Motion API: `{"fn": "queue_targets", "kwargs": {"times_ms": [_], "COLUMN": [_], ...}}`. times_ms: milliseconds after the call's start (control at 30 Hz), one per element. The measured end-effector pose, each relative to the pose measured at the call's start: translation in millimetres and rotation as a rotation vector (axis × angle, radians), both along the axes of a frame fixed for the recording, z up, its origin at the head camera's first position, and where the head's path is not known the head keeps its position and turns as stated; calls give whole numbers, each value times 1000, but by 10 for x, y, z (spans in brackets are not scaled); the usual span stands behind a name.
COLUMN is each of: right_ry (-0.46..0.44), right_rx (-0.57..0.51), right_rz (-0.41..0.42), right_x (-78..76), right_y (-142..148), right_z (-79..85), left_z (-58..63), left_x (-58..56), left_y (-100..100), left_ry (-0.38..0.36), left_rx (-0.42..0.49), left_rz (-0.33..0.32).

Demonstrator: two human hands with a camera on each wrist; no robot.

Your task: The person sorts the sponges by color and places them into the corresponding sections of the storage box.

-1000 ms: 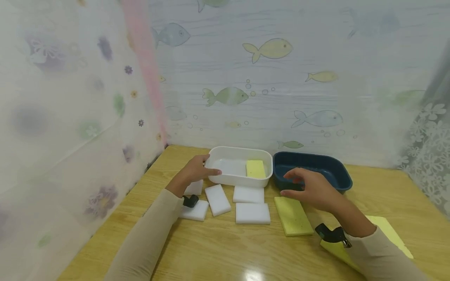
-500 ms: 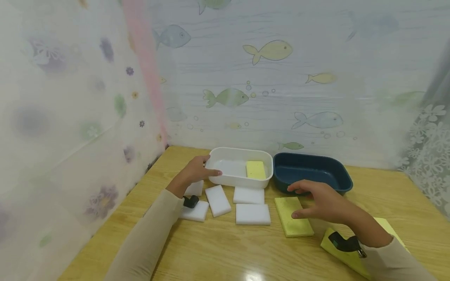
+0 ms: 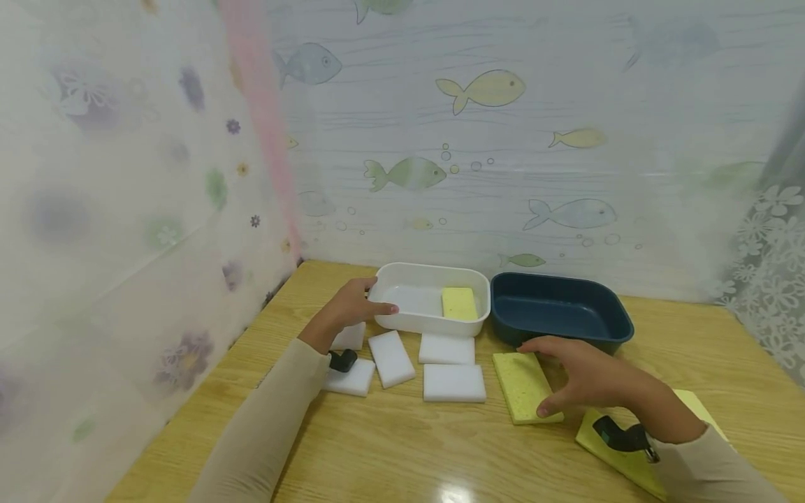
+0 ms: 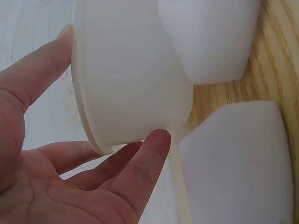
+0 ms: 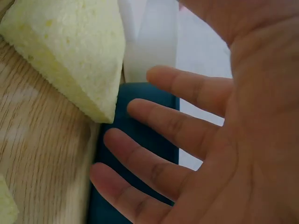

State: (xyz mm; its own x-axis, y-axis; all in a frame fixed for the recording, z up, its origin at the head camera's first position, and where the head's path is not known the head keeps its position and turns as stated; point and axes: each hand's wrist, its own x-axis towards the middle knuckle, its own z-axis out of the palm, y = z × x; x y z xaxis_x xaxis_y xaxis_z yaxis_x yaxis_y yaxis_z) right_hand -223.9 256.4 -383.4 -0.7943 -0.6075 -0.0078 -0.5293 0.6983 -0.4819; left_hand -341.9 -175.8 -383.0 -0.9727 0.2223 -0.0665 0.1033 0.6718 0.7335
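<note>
My left hand [image 3: 344, 307] grips the left end of a white plastic basin [image 4: 126, 70], its thumb at the front rim and its fingers on the end wall. Inside that basin, towards the right, lies a yellow sponge [image 3: 459, 304]. My right hand [image 3: 594, 377] is spread, palm down, over a flat yellow sponge [image 3: 522, 384] on the table, the thumb by its near end and a fingertip by its far end. The right wrist view shows the fingers [image 5: 154, 126] apart and straight, with that sponge [image 5: 70, 56] beyond them.
A dark blue basin [image 3: 560, 307] stands right of the white one. Several white sponges [image 3: 454, 383] lie in front of the white basin. More yellow sponge [image 3: 629, 461] shows partly hidden under my right wrist. A patterned curtain [image 3: 402, 126] hangs behind the table [image 3: 390, 447].
My right hand has moved from the front of the blue basin back towards me and right, over the yellow sponge, thumb and fingers spreading wider. My left hand stays on the white basin.
</note>
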Motion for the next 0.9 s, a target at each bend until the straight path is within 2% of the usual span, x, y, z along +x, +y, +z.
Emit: {"fn": "queue_targets", "kwargs": {"times_ms": [400,667,900], "right_ry": [7,-38,-76], "right_rx": [34,-22,-50], "right_rz": [30,79,85], "right_x": [-33,-33,-25], "right_y": [33,36,26], "right_z": [-58,-74,-95], "left_z": [-16,-21,-25], "left_x": [-16,-18,-6], "left_y": [-2,6,-2], "left_ry": [4,4,4], "left_rx": [0,2,9], "left_rz": [6,1,4]}}
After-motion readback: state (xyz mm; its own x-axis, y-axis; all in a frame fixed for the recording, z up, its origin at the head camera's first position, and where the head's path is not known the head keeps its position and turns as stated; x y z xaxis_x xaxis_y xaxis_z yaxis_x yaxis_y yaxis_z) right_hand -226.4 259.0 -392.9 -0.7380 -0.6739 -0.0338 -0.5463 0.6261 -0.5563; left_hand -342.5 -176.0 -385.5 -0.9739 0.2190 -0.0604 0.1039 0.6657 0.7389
